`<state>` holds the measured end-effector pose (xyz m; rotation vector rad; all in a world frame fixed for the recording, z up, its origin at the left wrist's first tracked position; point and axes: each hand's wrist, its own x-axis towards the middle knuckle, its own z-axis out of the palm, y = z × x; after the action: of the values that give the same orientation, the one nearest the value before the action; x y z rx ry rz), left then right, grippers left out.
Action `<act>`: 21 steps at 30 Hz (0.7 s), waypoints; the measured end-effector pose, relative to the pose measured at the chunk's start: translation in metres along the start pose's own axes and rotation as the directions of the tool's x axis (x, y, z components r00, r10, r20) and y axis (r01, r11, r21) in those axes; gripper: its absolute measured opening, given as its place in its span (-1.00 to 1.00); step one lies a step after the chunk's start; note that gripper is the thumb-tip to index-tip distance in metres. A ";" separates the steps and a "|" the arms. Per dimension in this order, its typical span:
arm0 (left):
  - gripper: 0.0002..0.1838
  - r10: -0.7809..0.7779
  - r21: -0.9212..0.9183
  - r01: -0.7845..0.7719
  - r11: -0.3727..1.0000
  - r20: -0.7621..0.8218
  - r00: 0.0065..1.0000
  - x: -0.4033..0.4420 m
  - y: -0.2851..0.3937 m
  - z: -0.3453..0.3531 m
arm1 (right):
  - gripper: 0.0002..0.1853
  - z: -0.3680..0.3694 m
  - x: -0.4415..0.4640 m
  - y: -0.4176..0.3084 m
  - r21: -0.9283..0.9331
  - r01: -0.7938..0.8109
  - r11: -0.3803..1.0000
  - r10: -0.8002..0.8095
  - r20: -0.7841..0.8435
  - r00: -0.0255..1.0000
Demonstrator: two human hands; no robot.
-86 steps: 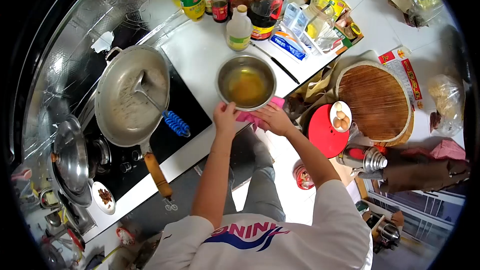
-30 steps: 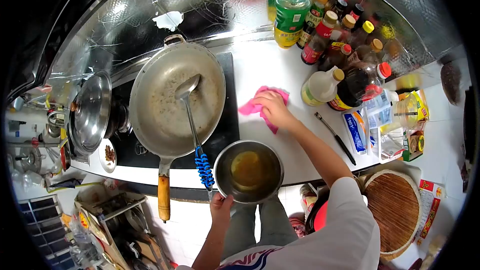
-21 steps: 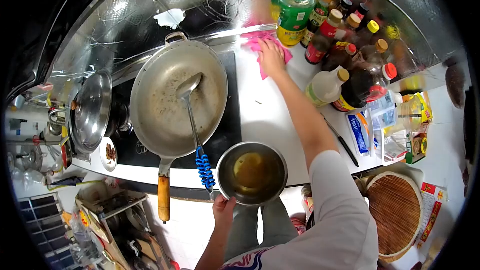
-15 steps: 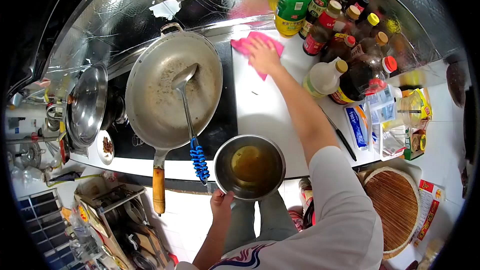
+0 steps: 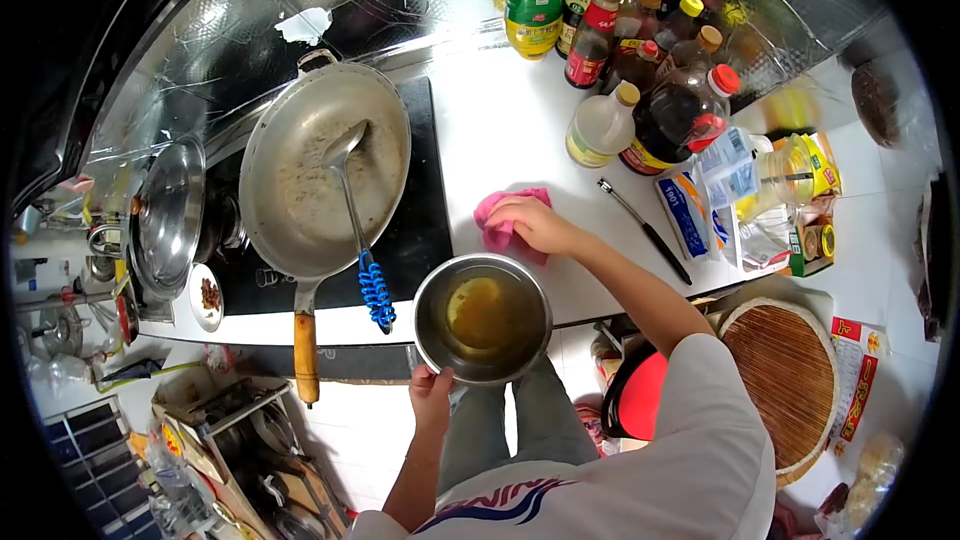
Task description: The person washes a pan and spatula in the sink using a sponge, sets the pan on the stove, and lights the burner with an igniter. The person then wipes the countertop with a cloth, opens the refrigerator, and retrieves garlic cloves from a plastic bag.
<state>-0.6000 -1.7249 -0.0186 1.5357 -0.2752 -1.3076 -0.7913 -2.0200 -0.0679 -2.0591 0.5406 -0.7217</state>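
Note:
My left hand [image 5: 432, 395] grips the near rim of a steel bowl [image 5: 428, 335], which holds a yellow-brown liquid and sits at the counter's front edge. Bunched under my right hand [image 5: 537, 224] is a pink cloth [image 5: 510, 202] on the white counter [image 5: 490, 130]; the fingers are closed over it. Left of the bowl stands a large wok [image 5: 290, 180] with a wooden handle on the black stove. A metal spatula [image 5: 352, 198] rests in it, its blue-wrapped handle hanging over the near rim.
Several sauce bottles [image 5: 592, 35] crowd the back right, with a white-capped jug-like bottle [image 5: 600, 125] in front. A black-handled rod [image 5: 645, 230] lies nearby. A glass lid [image 5: 168, 215] and a small white dish [image 5: 206, 310] are at left. A round wooden board [image 5: 780, 385] stands at lower right.
My right hand has drawn the pink cloth from the back of the counter toward the front, bunching it. My left hand still holds the bowl. The whole view has shifted slightly.

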 end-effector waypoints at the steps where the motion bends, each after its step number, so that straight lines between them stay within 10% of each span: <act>1: -0.88 -0.002 0.022 0.002 1.000 0.007 1.000 0.000 -0.001 -0.002 | -0.64 -0.007 0.009 -0.008 0.092 -0.072 0.993 0.077 -0.051 0.996; 8: -0.89 0.027 0.004 -0.027 1.000 0.022 0.999 -0.004 -0.006 0.002 | -0.71 -0.068 0.111 0.055 -0.431 -0.399 0.809 0.134 -0.527 0.840; 10: -0.88 -0.002 0.021 0.003 1.000 -0.026 1.000 -0.004 -0.006 0.006 | -0.72 -0.065 0.122 0.090 -0.395 -0.635 0.664 0.147 -0.764 0.629; 14: -0.87 0.056 -0.058 -0.053 0.997 0.051 0.997 -0.011 -0.003 0.000 | -0.72 -0.052 0.109 0.118 -0.590 -0.484 0.647 -0.121 -0.706 0.698; 16: -0.87 0.042 -0.002 -0.042 0.999 0.009 0.999 -0.014 0.008 0.008 | -0.70 -0.037 0.089 0.133 0.147 -0.337 0.930 0.367 -0.310 0.877; 18: -0.87 0.032 -0.024 -0.031 0.999 0.013 0.999 -0.011 0.013 0.010 | -0.65 -0.011 0.051 0.070 -0.261 -0.143 0.955 0.079 -0.242 0.967; 21: -0.86 0.017 -0.033 -0.017 0.999 -0.010 1.000 -0.008 0.009 0.004 | -0.54 -0.001 0.034 0.034 -0.186 -0.001 0.983 -0.030 -0.166 0.986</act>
<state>-0.6023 -1.7249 -0.0062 1.5083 -0.2588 -1.2850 -0.7702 -2.0590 -0.0861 -2.1872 0.7121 -0.8877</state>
